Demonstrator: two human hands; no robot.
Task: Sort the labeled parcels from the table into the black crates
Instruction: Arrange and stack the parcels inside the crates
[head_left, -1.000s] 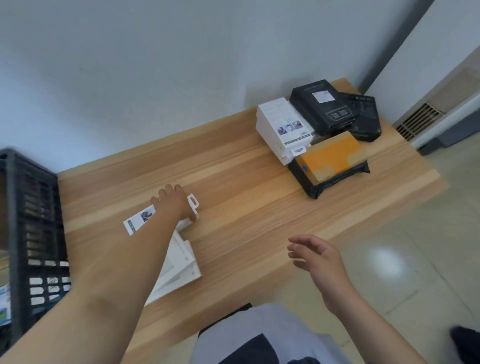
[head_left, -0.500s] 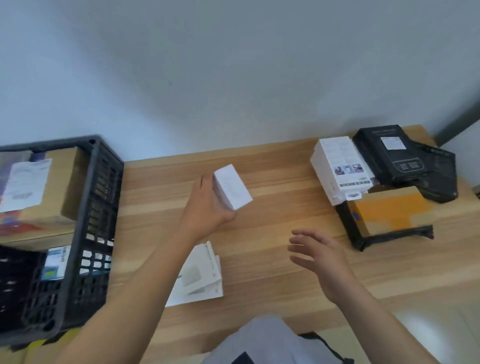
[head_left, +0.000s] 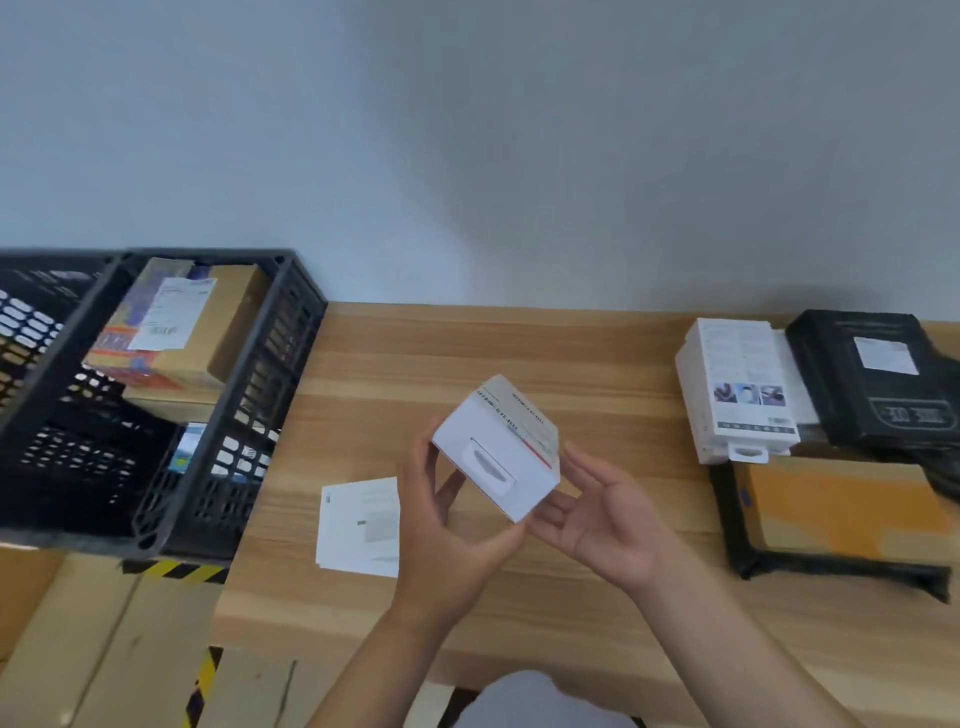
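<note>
Soft, even daylight, faint shadows, slight motion blur overall, wide-angle bending at the edges.

Your two hands meet above the middle of the desk (head_left: 597, 364), the left hand (head_left: 447, 525) and right hand (head_left: 608, 514) holding a small box (head_left: 498, 447) between them, clear of the surface. Just left of your left hand a flat packet (head_left: 356, 525) lies on the desk. Off the desk's left end sits a crate (head_left: 244, 415) with cardboard boxes (head_left: 208, 332) stacked inside, and another crate (head_left: 31, 322) lies further left. At the desk's right end you have a carton (head_left: 737, 384) beside a wrapped parcel (head_left: 878, 379), with a taped parcel (head_left: 841, 509) in front of them, nearer you
</note>
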